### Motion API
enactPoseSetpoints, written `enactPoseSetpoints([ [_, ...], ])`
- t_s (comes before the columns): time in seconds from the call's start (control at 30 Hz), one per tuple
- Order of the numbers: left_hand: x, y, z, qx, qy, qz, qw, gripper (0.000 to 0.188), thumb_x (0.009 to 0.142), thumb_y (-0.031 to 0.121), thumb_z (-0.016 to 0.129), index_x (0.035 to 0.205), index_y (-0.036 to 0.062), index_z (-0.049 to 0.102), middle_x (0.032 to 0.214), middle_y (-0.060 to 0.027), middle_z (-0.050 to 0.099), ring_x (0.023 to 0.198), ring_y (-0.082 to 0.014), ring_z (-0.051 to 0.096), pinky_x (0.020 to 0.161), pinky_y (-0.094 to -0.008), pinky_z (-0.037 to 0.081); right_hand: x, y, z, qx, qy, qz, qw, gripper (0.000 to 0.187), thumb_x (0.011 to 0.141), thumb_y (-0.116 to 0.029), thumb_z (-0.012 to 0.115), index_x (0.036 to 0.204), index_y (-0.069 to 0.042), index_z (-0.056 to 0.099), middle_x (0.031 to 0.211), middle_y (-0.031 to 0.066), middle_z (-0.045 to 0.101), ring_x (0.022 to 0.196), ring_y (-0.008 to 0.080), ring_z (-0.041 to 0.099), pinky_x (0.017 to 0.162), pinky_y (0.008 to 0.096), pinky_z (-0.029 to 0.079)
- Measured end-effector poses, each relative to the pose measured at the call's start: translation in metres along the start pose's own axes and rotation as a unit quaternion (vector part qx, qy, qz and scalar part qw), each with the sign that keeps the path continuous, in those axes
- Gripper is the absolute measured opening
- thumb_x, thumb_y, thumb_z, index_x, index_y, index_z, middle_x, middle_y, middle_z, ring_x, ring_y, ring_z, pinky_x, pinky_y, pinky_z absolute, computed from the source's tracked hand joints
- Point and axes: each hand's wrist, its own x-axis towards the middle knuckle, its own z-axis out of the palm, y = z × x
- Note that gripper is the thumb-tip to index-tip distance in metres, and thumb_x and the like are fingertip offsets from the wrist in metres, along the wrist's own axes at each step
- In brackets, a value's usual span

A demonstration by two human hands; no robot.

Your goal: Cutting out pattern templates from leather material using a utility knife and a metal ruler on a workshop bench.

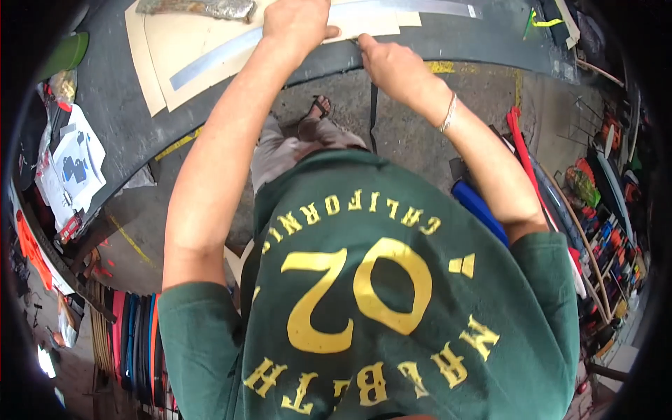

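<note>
My left hand (297,28) leans on a long metal ruler (224,57), thumb spread out to the right; its fingertips are partly out of view at the top edge. The ruler lies across beige card sheets (154,73) on a dark table (115,105). Close to the sheets' near edge, my right hand (399,66) has its fingers closed in a pinch. A small dark tip shows at its fingertips, but what it belongs to is hidden. A worn, greyish-brown heavy-looking bar (199,7) rests on the sheets at the far left.
Printed paper sheets (80,161) lie at the table's left end, below a green rounded item (66,56). Yellow and green small items (542,22) sit at the far right. Rolls of coloured material (133,336) stand lower left. Cluttered racks (616,245) line the right side.
</note>
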Motion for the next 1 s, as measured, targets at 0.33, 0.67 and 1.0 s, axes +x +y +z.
enactPoseSetpoints([
  [0.33,0.003,-0.006,-0.002,0.070,-0.074,-0.005,0.995,0.029,0.072,0.010,0.079,0.100,0.0080,0.073,0.112,-0.0140,0.064,0.111,-0.0349,0.063,0.092,-0.0450,0.055,0.004,-0.009,0.003,0.044,0.088,-0.101,0.990,0.021,0.104,-0.024,0.053,0.112,-0.005,0.053,0.101,0.0216,0.069,0.092,0.0445,0.068,0.080,0.0543,0.055],
  [0.67,0.005,-0.011,0.002,0.073,-0.054,0.001,0.996,0.027,0.071,0.008,0.076,0.097,0.0061,0.073,0.109,-0.0163,0.065,0.108,-0.0356,0.065,0.090,-0.0454,0.056,0.012,-0.014,0.002,-0.010,0.090,-0.117,0.989,0.020,0.102,-0.019,0.052,0.115,-0.005,0.059,0.104,0.0199,0.070,0.089,0.0406,0.072,0.080,0.0505,0.058],
  [1.0,0.005,-0.010,0.001,0.094,-0.055,0.009,0.994,0.028,0.072,0.007,0.076,0.100,0.0045,0.072,0.109,-0.0179,0.066,0.107,-0.0358,0.065,0.091,-0.0452,0.056,0.017,-0.023,-0.007,-0.041,0.071,-0.121,0.989,0.021,0.097,-0.011,0.052,0.115,-0.004,0.058,0.099,0.0229,0.071,0.089,0.0403,0.073,0.078,0.0500,0.059],
])
